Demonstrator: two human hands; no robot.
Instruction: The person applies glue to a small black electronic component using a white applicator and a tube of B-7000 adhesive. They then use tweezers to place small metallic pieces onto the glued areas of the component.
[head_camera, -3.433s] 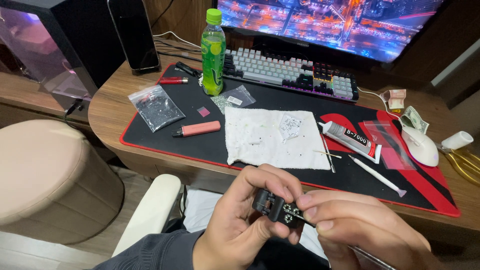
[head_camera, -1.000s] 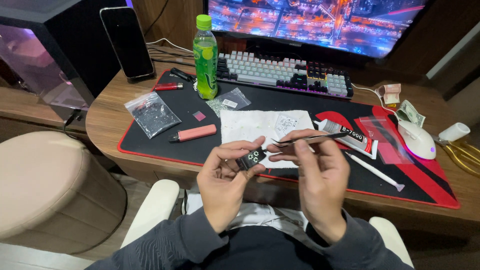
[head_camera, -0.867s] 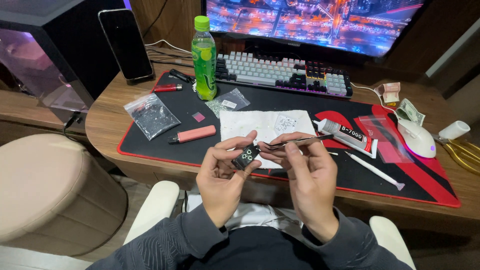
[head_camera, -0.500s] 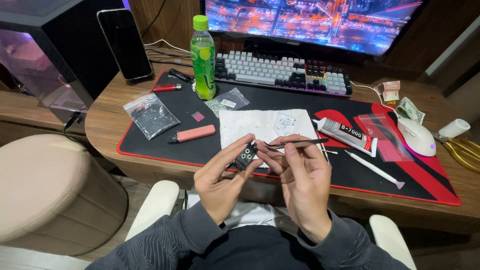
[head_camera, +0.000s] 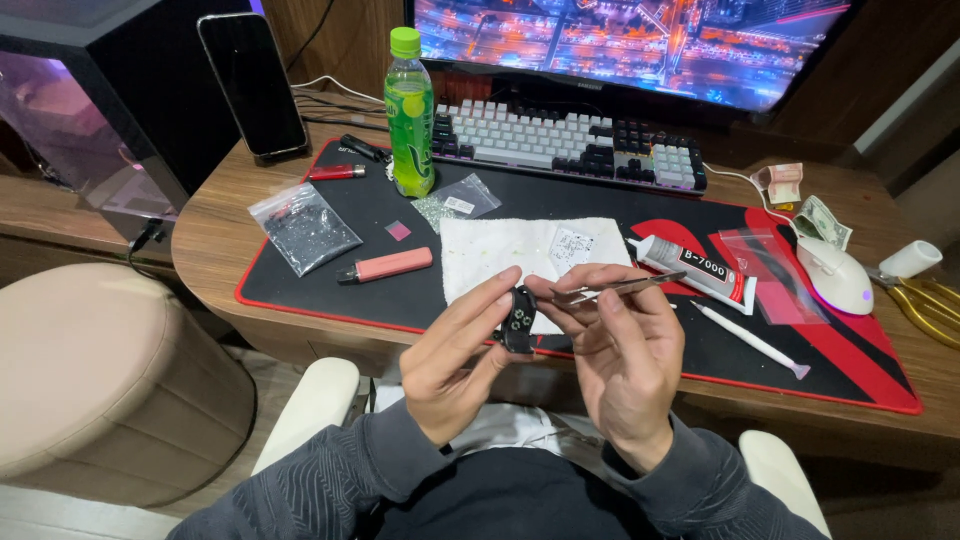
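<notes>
My left hand (head_camera: 455, 355) pinches a small black rectangular object (head_camera: 519, 320) studded with tiny gems, held upright just in front of the desk edge. My right hand (head_camera: 625, 350) grips metal tweezers (head_camera: 618, 289), their tips pointing left toward the top of the black object. Both hands hover over the near edge of the black and red desk mat (head_camera: 330, 215). A white cloth (head_camera: 500, 255) lies on the mat just beyond my hands.
On the mat lie a glue tube (head_camera: 695, 268), a white stick tool (head_camera: 750, 340), a pink bar-shaped object (head_camera: 385, 266) and bags of small gems (head_camera: 303, 228). A green bottle (head_camera: 410, 110), keyboard (head_camera: 565, 145), phone (head_camera: 252, 85), white mouse (head_camera: 835, 275) and scissors (head_camera: 925, 300) stand around. A padded stool (head_camera: 95, 380) sits left.
Earlier both hands held the black object close to the camera. Since then they moved out toward the desk edge, and the tweezers' tips have come close to the object.
</notes>
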